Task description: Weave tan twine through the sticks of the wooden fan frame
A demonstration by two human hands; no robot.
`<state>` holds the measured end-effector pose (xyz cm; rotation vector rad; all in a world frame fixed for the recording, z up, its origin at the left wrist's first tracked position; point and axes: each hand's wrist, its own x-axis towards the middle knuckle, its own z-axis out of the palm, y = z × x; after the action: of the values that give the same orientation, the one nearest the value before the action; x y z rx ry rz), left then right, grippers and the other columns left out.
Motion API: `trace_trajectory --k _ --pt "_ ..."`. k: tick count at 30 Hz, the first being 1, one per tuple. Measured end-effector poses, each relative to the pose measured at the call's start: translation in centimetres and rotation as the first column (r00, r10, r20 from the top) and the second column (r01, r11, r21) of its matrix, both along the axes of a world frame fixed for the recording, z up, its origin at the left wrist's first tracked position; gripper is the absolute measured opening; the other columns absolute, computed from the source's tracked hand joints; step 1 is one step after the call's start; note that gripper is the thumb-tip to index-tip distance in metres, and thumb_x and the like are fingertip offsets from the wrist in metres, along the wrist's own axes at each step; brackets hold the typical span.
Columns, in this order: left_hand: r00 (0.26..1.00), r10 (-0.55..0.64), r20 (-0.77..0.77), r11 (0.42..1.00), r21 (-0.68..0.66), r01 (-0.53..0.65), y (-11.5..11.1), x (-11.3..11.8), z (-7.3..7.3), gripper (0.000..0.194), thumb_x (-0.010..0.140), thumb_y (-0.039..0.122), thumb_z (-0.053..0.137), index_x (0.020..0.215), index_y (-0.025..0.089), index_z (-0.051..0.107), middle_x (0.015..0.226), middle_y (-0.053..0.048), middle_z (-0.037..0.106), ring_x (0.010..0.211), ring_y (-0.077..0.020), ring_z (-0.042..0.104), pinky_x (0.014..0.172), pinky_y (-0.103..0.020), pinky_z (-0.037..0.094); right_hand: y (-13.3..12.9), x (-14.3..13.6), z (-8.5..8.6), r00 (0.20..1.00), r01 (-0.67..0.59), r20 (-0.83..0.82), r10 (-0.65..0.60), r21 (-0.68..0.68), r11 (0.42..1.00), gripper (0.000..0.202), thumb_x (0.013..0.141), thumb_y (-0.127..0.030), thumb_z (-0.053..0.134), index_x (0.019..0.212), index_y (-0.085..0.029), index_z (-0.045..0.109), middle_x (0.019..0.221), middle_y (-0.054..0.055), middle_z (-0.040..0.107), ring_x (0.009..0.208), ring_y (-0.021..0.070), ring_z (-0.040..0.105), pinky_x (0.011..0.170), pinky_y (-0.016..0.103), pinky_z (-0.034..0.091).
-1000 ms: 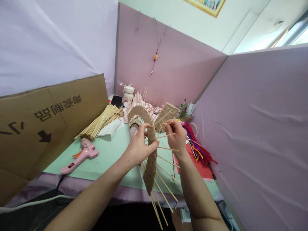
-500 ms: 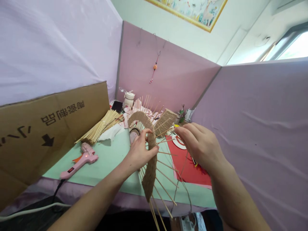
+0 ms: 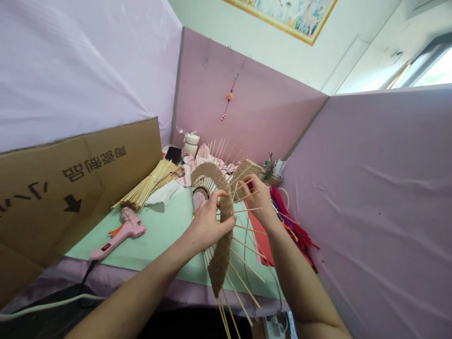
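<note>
1. This is a craft workspace laid out as a booth: a pink panel (image 3: pixel 208 84) stands behind the table (image 3: pixel 162 230), and lilac cloth (image 3: pixel 381 165) covers the sides.
2. Craft supplies show its use: a glue gun (image 3: pixel 118 238), bundled sticks (image 3: pixel 151 181), coloured strands (image 3: pixel 296 233) and a red sheet (image 3: pixel 259 240).
3. Homely touches surround it: a framed picture (image 3: pixel 293 19) above, a hanging charm (image 3: pixel 230 96), a plant (image 3: pixel 269 165) and a lidded cup (image 3: pixel 190 147).

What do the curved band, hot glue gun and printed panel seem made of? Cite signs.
Curved band: perhaps twine over card, matte; brown, fibrous-looking surface. Hot glue gun: likely plastic, smooth; pink, moulded-looking body. Printed panel: apparently cardboard, matte; brown, creased face.
</note>
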<state>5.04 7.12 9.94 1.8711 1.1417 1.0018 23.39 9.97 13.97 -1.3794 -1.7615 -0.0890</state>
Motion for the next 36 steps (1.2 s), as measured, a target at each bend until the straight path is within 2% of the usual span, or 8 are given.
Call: trace_trajectory --k 4,8,12,19,23,27,32,36 --pt "1.000 -0.021 0.013 0.999 0.029 0.020 0.1 -0.3 -0.3 0.053 0.078 0.038 0.062 0.126 0.025 0.044 0.104 -0.006 0.057 0.104 -0.0256 0.055 0.094 -0.043 0.042 2.5 -2.2 -3.5 0.946 -0.145 -0.306 0.104 -0.113 0.983 0.016 0.086 -0.035 0.050 0.079 -0.021 0.050 0.068 -0.002 0.052 0.059 0.0133 0.047 0.058 0.026 0.037" --pt "0.993 -0.113 0.038 0.992 0.057 0.111 0.4 -1.3 -0.3 0.050 0.082 0.044 0.059 0.126 0.025 0.045 0.111 -0.007 0.060 0.102 -0.0235 0.058 0.093 -0.040 0.043 3.1 -4.0 -4.7 0.867 -0.234 -0.475 0.149 -0.124 0.964 0.016 0.082 -0.037 0.051 0.079 -0.022 0.048 0.070 -0.002 0.050 0.061 0.0133 0.047 0.058 0.026 0.038" --pt "0.991 -0.118 0.060 0.993 -0.018 0.119 1.0 -1.9 0.3 0.044 0.090 0.050 0.046 0.124 0.023 0.041 0.094 -0.004 0.066 0.085 -0.0208 0.062 0.080 -0.036 0.045 3.0 -4.3 -5.0 0.835 -0.265 -0.525 0.166 -0.120 0.957 0.014 0.079 -0.035 0.054 0.077 -0.022 0.048 0.070 -0.002 0.051 0.063 0.0140 0.048 0.057 0.025 0.038" --pt "0.999 -0.036 0.010 0.999 -0.039 0.036 2.3 -1.5 0.9 0.051 0.081 0.053 0.058 0.118 0.020 0.045 0.073 0.000 0.064 0.072 -0.0214 0.061 0.065 -0.031 0.042 3.6 -4.1 -6.0 0.819 -0.301 -0.538 0.199 -0.108 0.948 0.015 0.079 -0.034 0.057 0.079 -0.021 0.050 0.072 -0.002 0.053 0.064 0.0130 0.048 0.055 0.023 0.038" --pt "0.998 -0.043 0.035 0.998 -0.040 0.044 2.5 -1.6 0.8 0.052 0.079 0.052 0.060 0.117 0.019 0.048 0.071 0.001 0.063 0.070 -0.0206 0.060 0.066 -0.031 0.043 3.3 -3.4 -5.1 0.819 -0.294 -0.548 0.167 -0.153 0.944 0.020 0.083 -0.040 0.056 0.080 -0.022 0.049 0.064 -0.004 0.050 0.053 0.0113 0.044 0.050 0.023 0.035" --pt "0.998 -0.049 0.034 0.996 -0.068 0.051 2.4 -1.6 0.8 0.051 0.079 0.050 0.061 0.118 0.020 0.046 0.072 0.001 0.062 0.070 -0.0203 0.059 0.065 -0.031 0.042 2.4 -1.8 -2.8 0.851 -0.264 -0.500 0.161 -0.143 0.954 0.020 0.082 -0.038 0.059 0.078 -0.020 0.052 0.060 -0.005 0.049 0.050 0.0101 0.041 0.049 0.023 0.033" --pt "0.998 -0.066 -0.001 0.995 -0.081 0.066 2.2 -1.3 0.9 0.049 0.081 0.050 0.058 0.117 0.022 0.042 0.072 0.003 0.061 0.070 -0.0192 0.059 0.065 -0.030 0.040 0.9 -0.1 0.3 0.977 -0.096 -0.187 0.097 0.014 0.995 0.016 0.084 -0.032 0.061 0.076 -0.018 0.059 0.064 -0.002 0.055 0.057 0.0112 0.045 0.057 0.025 0.037" --pt "0.999 -0.053 -0.010 0.996 -0.070 0.052 2.2 -1.2 0.8 0.047 0.081 0.049 0.057 0.116 0.023 0.041 0.071 0.004 0.060 0.069 -0.0186 0.058 0.064 -0.029 0.039 0.1 0.7 2.2 0.987 -0.137 0.119 0.110 0.250 0.959 0.015 0.088 -0.028 0.061 0.077 -0.019 0.060 0.071 0.000 0.059 0.065 0.0132 0.052 0.063 0.027 0.042"
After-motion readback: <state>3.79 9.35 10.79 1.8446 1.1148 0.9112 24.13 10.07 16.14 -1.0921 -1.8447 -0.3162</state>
